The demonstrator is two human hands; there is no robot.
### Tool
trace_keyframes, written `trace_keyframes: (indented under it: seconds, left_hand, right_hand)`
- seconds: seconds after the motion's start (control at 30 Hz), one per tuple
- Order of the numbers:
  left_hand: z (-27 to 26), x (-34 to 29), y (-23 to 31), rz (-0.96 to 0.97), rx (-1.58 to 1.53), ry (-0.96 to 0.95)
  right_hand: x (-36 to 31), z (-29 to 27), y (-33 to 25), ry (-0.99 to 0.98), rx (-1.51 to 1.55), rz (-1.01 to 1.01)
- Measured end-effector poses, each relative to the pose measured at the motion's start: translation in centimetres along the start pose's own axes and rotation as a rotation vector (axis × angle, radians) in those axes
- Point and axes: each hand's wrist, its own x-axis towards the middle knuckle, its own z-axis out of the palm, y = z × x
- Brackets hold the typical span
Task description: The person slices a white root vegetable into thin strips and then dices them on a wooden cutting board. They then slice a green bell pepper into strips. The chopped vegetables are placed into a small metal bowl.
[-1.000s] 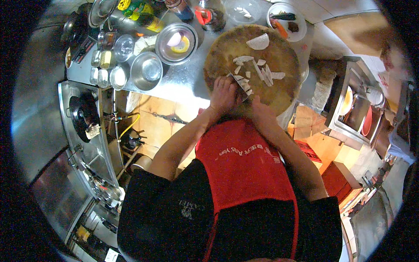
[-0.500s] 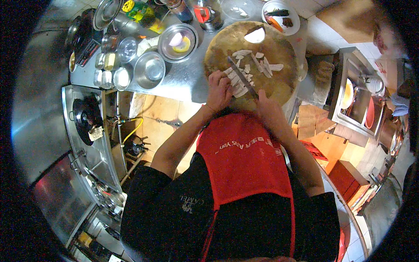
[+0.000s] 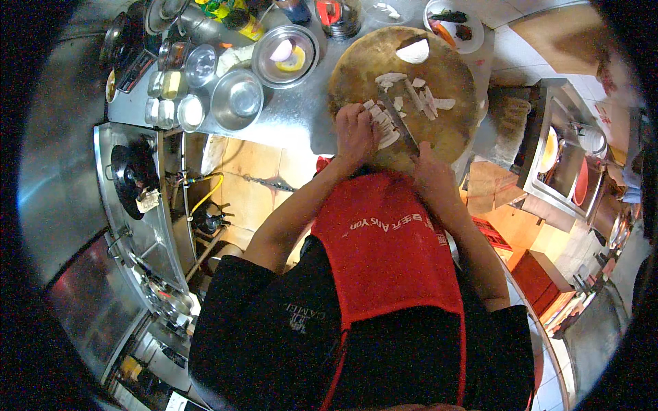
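A round wooden chopping board [image 3: 452, 130] lies on the steel counter at the top centre. Pale vegetable slices [image 3: 418, 96] are scattered on it, and a half-round white piece [image 3: 415, 52] sits near its far edge. My left hand [image 3: 355, 133] presses down on a row of white slices [image 3: 382, 127] at the board's near left. My right hand [image 3: 432, 170] grips the handle of a knife [image 3: 399, 123], whose blade lies right beside the left hand's fingers.
Steel bowls [image 3: 236, 99] and a bowl with onion halves [image 3: 284, 53] stand left of the board. Small jars [image 3: 168, 109], bottles [image 3: 236, 17] and a white plate [image 3: 456, 24] line the counter. A gas stove [image 3: 133, 178] is at left, a sink [image 3: 558, 161] at right.
The view has shifted slightly. The knife has moved left along the row of white slices, closer to my left hand's fingers.
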Motion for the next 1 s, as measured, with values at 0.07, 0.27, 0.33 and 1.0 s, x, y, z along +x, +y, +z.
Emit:
trace_keyframes:
  seconds: [0.07, 0.27, 0.33, 1.0]
  left_hand:
    - [0.0, 0.0, 0.1, -0.031, -0.03, -0.002]
    - [-2.4, 0.6, -0.6, 0.086, -0.223, -0.12]
    - [-3.2, 0.9, -0.9, 0.151, -0.251, -0.167]
    - [-1.9, 0.7, 0.1, 0.117, -0.05, -0.173]
  right_hand:
    - [0.3, 0.1, 0.2, -0.026, 0.023, 0.014]
    - [0.5, 0.1, 1.1, -0.062, 0.07, 0.063]
    - [0.4, -0.4, 1.4, -0.066, 0.071, 0.135]
    - [0.3, 0.3, 0.7, -0.068, 0.05, -0.09]
